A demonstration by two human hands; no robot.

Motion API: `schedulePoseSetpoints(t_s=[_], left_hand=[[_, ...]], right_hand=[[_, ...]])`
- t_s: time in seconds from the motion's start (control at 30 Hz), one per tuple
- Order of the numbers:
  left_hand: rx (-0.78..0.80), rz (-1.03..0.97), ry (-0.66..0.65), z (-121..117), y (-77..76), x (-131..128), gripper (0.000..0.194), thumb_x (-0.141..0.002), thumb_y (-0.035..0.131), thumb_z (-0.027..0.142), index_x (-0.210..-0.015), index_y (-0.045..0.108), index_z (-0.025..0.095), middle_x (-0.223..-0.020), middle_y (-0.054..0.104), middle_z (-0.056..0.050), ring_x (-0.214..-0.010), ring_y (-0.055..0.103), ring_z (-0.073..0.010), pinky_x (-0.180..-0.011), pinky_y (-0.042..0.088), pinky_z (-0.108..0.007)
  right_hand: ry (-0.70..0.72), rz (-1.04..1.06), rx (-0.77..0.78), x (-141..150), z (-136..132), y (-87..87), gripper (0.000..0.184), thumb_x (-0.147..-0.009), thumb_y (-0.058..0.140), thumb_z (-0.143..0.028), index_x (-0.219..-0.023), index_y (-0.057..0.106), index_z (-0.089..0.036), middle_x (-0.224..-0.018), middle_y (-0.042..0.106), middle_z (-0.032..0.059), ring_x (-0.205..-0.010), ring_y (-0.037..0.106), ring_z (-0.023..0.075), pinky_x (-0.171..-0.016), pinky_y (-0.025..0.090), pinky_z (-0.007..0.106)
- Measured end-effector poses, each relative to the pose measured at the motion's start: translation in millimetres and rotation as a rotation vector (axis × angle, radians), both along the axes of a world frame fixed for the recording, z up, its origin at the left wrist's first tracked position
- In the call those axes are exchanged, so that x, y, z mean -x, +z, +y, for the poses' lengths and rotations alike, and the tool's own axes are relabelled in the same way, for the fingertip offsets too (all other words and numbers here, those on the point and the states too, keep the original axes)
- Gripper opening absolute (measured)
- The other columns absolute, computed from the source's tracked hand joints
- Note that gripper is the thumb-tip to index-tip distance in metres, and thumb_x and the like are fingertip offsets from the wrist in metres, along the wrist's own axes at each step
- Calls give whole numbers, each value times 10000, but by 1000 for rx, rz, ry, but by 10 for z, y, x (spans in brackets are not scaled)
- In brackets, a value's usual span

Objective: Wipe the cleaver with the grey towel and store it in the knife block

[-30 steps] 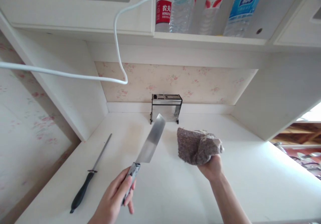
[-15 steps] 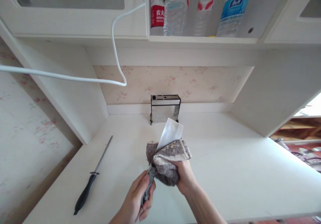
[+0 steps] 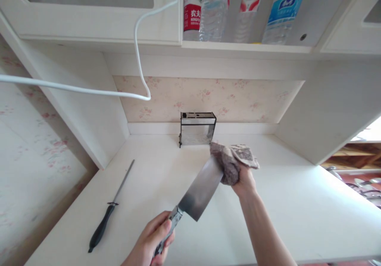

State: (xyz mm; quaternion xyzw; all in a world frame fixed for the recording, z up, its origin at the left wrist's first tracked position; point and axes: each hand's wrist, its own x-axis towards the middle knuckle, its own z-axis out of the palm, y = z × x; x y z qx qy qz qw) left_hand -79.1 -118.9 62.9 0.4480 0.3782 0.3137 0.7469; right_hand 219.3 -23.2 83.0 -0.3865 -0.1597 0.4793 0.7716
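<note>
My left hand (image 3: 156,236) is wrapped around the dark, worn handle of a cleaver (image 3: 201,189), whose broad steel blade points up and to the right. A brown-grey cloth (image 3: 230,160) is bunched over the blade's far end, hiding the tip. Gripping that cloth from the right is my right hand (image 3: 245,182); its fingers are mostly covered by the folds. Off to the left, a honing steel (image 3: 102,226) with a black handle lies on the white counter (image 3: 276,214).
A metal box-like holder (image 3: 197,129) stands against the back wall. Overhead, an open cupboard holds several plastic bottles (image 3: 212,14). A white cable (image 3: 74,87) hangs across the upper left. Shelves with wooden boards (image 3: 354,155) show at the far right.
The cloth has moved from near the handle up to the blade's far end with my right hand, baring most of the blade. My left hand has shifted slightly down and left with the cleaver.
</note>
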Motion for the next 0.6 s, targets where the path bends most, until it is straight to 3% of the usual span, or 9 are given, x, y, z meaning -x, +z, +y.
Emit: schedulePoseSetpoints(t_s=[0.1, 0.17, 0.23, 0.3, 0.43, 0.5, 0.6], left_hand=[[-111, 142, 56, -35, -32, 75, 455, -830, 550, 568, -1037, 562, 163, -585, 410, 65, -367, 201, -3, -366, 115, -183], [-278, 264, 171, -34, -5, 77, 435, -830, 581, 514, -1090, 576, 165, -633, 511, 23, -453, 379, -51, -429, 304, -180], [-492, 370, 276, 0, 47, 33, 383, -834, 599, 444, -1106, 598, 175, -781, 629, -38, -647, 559, -126, -616, 455, -214], [-669, 466, 312, 62, 90, -50, 342, -840, 602, 380, -1124, 606, 190, -928, 680, -68, -807, 629, -179, -752, 490, -240], [-1021, 703, 307, 176, 56, -323, 328, -866, 559, 279, -1187, 567, 214, -991, 691, -69, -853, 670, -190, -763, 519, -246], [-1215, 822, 290, 189, -15, -494, 345, -884, 512, 241, -1227, 528, 202, -926, 686, -61, -770, 676, -179, -682, 530, -247], [-1428, 962, 306, 155, -152, -711, 317, -875, 477, 166, -1188, 526, 164, -844, 673, -54, -659, 663, -169, -548, 510, -248]], right_hand=[[-47, 20, -93, -295, -53, -21, 384, -719, 723, -312, -1095, 663, -257, -1099, 703, 20, -1020, 648, 197, -942, 496, 376], [-36, 49, -142, -415, -165, -61, 352, -758, 691, -353, -1104, 659, -295, -1135, 690, 10, -1085, 618, 206, -976, 468, 415], [-10, 98, -169, -415, -316, -127, 311, -792, 646, -434, -1087, 664, -335, -1149, 684, -3, -1142, 585, 213, -1004, 438, 447], [44, 153, -160, -286, -469, -211, 303, -790, 626, -514, -1048, 676, -363, -1141, 688, -10, -1162, 570, 226, -1021, 412, 481], [231, 221, -146, 237, -652, -376, 368, -696, 700, -583, -963, 711, -330, -1090, 707, 23, -1111, 593, 256, -1019, 400, 494], [353, 226, -138, 521, -664, -422, 352, -670, 745, -533, -913, 722, -280, -1021, 723, 42, -1030, 626, 254, -982, 437, 465], [441, 229, -38, 826, -617, -419, 196, -639, 794, -320, -778, 708, -211, -818, 726, 28, -800, 663, 201, -827, 527, 370]])
